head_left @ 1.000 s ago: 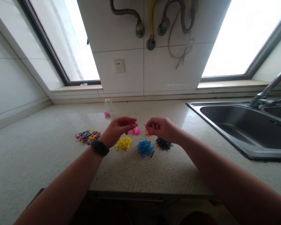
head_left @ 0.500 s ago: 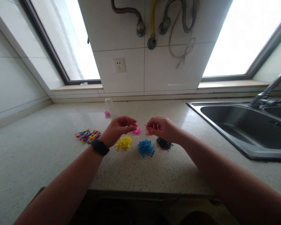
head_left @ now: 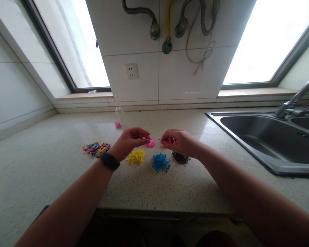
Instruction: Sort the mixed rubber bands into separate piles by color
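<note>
Above a heap of small pink pieces (head_left: 151, 143), my left hand (head_left: 130, 141) pinches a small pink piece between thumb and fingertips. It wears a dark watch (head_left: 109, 161) on the wrist. Facing it, my right hand (head_left: 179, 141) also pinches a small pink piece, partly hidden by the fingers. Small red pieces (head_left: 163, 146) show under and behind the right hand. Nearer me lie heaps of yellow pieces (head_left: 136, 156), blue pieces (head_left: 161, 162) and black pieces (head_left: 180, 157). A mixed-colour heap (head_left: 96, 149) lies left of my left wrist. The pieces are too small to name.
Behind my left hand stands a clear bottle (head_left: 119, 114), with a pink cap-like thing (head_left: 117, 125) beside it. The speckled counter (head_left: 154, 192) ends at a front edge near me. A steel sink (head_left: 262, 137) with a tap (head_left: 289, 105) is at the right.
Both hands stay almost where they were, still pinching pink pieces. The right hand's piece is very slightly lower; the heaps look the same.
</note>
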Tool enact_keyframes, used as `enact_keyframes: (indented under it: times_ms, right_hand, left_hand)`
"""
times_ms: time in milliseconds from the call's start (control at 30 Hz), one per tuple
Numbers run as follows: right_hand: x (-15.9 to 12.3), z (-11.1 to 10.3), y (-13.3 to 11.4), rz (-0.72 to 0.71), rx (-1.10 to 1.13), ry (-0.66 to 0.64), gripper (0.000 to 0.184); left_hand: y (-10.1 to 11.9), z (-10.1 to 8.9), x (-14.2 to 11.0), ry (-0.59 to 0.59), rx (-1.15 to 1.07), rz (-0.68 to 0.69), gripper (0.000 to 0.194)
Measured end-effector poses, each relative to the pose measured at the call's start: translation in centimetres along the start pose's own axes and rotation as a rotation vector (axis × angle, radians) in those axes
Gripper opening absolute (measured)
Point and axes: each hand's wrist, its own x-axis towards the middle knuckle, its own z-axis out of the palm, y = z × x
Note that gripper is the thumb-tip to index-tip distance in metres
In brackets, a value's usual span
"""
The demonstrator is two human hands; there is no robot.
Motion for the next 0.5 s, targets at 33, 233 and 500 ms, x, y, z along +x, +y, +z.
enact_keyframes:
  times_ms: [33, 233, 500]
  right_hand:
    - [0.0, 0.0, 0.0, -0.004, -0.017, -0.007, 0.01]
    - [-0.1, -0.4, 0.0, -0.03, -0.141, -0.054, 0.011]
    - [-0.1, -0.5, 0.1, -0.031, -0.188, -0.072, 0.013]
  left_hand:
    - [-0.1, -0.1, 0.1, 0.003, 0.024, -0.003, 0.028]
    - [-1.7, -1.7, 1.1, 0.042, 0.397, -0.011, 0.027]
    - [-3.7, -3.0, 2.4, 0.079, 0.778, 0.033, 0.02]
